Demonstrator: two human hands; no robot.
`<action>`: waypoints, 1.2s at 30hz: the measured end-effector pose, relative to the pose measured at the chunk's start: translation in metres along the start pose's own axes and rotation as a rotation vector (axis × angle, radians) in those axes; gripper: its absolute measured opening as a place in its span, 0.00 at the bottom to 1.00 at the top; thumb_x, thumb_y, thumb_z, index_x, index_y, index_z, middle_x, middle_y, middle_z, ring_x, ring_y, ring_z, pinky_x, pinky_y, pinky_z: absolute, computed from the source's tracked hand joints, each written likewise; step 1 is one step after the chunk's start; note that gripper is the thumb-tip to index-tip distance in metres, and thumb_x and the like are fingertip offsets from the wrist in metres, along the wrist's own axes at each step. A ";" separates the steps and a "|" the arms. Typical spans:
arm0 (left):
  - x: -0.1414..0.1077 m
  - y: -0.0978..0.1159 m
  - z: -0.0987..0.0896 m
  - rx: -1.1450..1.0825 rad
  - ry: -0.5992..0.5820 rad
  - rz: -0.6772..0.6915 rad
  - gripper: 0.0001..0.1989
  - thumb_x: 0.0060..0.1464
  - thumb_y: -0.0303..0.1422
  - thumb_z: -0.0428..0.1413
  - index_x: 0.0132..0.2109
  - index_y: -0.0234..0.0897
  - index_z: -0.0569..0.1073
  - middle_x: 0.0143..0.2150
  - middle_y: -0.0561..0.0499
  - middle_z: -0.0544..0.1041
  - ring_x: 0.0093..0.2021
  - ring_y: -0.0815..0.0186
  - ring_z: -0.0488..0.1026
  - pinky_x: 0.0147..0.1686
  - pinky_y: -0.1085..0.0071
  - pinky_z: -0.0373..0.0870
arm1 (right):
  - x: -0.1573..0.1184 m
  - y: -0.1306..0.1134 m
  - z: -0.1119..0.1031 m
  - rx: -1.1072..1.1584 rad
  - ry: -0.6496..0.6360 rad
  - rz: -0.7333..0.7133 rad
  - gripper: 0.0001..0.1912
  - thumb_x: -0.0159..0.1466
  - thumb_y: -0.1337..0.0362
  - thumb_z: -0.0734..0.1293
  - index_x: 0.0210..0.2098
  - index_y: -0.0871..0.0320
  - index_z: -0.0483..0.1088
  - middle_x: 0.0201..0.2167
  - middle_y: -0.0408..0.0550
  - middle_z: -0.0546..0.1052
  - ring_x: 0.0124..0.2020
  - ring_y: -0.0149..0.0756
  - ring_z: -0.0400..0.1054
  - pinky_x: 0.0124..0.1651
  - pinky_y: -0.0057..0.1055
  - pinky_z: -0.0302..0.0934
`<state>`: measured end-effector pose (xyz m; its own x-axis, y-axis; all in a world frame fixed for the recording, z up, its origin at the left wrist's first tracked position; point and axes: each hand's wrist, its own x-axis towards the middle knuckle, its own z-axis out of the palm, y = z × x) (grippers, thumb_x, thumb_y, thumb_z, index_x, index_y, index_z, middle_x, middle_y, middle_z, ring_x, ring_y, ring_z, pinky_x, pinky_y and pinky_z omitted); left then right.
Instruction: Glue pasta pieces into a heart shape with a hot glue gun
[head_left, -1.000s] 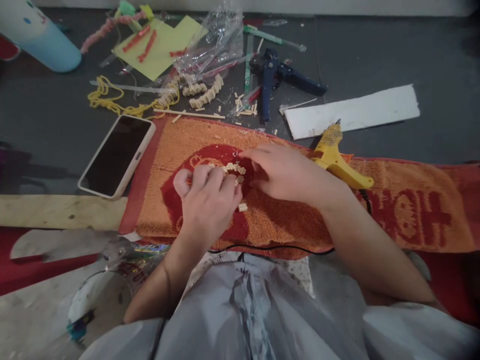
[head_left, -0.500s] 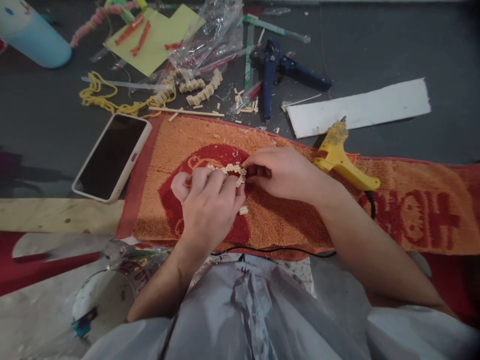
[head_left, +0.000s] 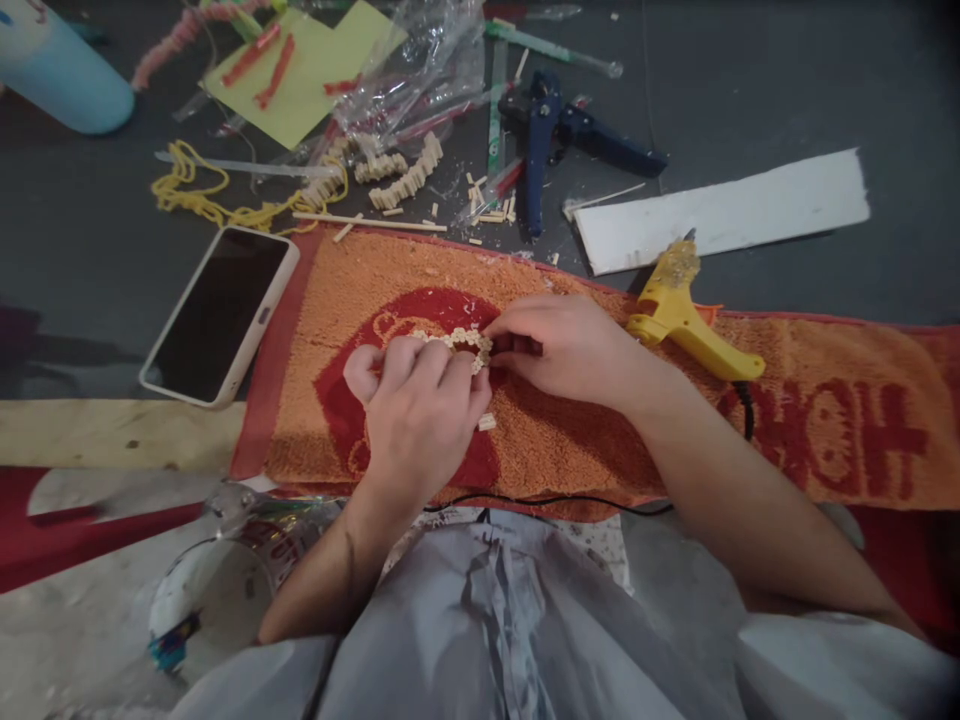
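Observation:
On the orange and red towel (head_left: 570,440) lies a ring of short pale wooden sticks (head_left: 478,345), joined side by side. My left hand (head_left: 420,410) is curled over the ring's left and near side, its fingers closed on it and hiding much of it. From the right, the thumb and fingertips of my right hand (head_left: 559,345) pinch the ring's right edge. A small loose bundle of sticks (head_left: 487,422) rests just below my left fingers. To the right, a yellow glue gun (head_left: 686,320) lies on the towel.
A phone (head_left: 221,315) lies at the towel's left edge. Behind it are yellow yarn (head_left: 187,190), curved stick strips (head_left: 411,178), crumpled clear plastic (head_left: 427,70), blue-handled cutters (head_left: 541,150) and a white board strip (head_left: 727,215). A bucket (head_left: 214,600) stands below the table at left.
The camera view has shifted very slightly. Both hands stay in the same place on the ring of sticks.

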<state>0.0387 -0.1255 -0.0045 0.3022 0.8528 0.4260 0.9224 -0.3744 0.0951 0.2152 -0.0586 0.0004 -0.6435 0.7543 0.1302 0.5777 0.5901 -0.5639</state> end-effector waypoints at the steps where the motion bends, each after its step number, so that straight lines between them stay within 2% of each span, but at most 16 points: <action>1: 0.000 0.000 0.000 -0.003 0.001 -0.006 0.09 0.61 0.34 0.54 0.36 0.39 0.77 0.30 0.48 0.75 0.39 0.56 0.69 0.43 0.55 0.58 | 0.000 0.000 0.000 -0.001 0.000 -0.002 0.06 0.61 0.70 0.65 0.35 0.60 0.76 0.33 0.49 0.76 0.34 0.35 0.67 0.39 0.31 0.59; 10: 0.000 0.002 -0.001 -0.014 -0.015 -0.040 0.10 0.61 0.34 0.53 0.33 0.41 0.76 0.29 0.49 0.76 0.38 0.56 0.69 0.42 0.54 0.57 | -0.001 -0.001 0.001 -0.003 -0.006 -0.015 0.07 0.61 0.71 0.65 0.34 0.61 0.76 0.29 0.47 0.74 0.31 0.34 0.65 0.38 0.30 0.57; 23: -0.001 0.004 0.000 -0.002 -0.029 -0.048 0.09 0.61 0.34 0.52 0.34 0.41 0.76 0.30 0.48 0.76 0.39 0.56 0.69 0.43 0.54 0.58 | -0.001 -0.002 0.001 -0.033 -0.025 -0.005 0.08 0.62 0.70 0.64 0.35 0.61 0.76 0.29 0.48 0.74 0.32 0.35 0.65 0.39 0.31 0.57; 31: -0.003 0.004 -0.004 0.003 -0.007 -0.056 0.09 0.60 0.37 0.55 0.42 0.38 0.76 0.34 0.47 0.78 0.39 0.56 0.69 0.43 0.54 0.59 | -0.001 -0.001 0.000 -0.030 -0.025 -0.035 0.05 0.61 0.67 0.66 0.34 0.60 0.75 0.30 0.48 0.75 0.34 0.37 0.67 0.41 0.33 0.58; 36: -0.004 0.005 -0.005 0.018 0.004 -0.059 0.06 0.60 0.35 0.55 0.37 0.41 0.75 0.33 0.49 0.78 0.38 0.57 0.69 0.43 0.55 0.57 | -0.002 -0.002 0.000 -0.048 -0.011 -0.024 0.05 0.61 0.67 0.66 0.34 0.60 0.75 0.30 0.48 0.74 0.33 0.36 0.66 0.39 0.32 0.57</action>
<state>0.0406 -0.1328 -0.0011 0.2457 0.8717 0.4240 0.9428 -0.3165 0.1043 0.2151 -0.0609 0.0010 -0.6625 0.7370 0.1339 0.5855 0.6210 -0.5212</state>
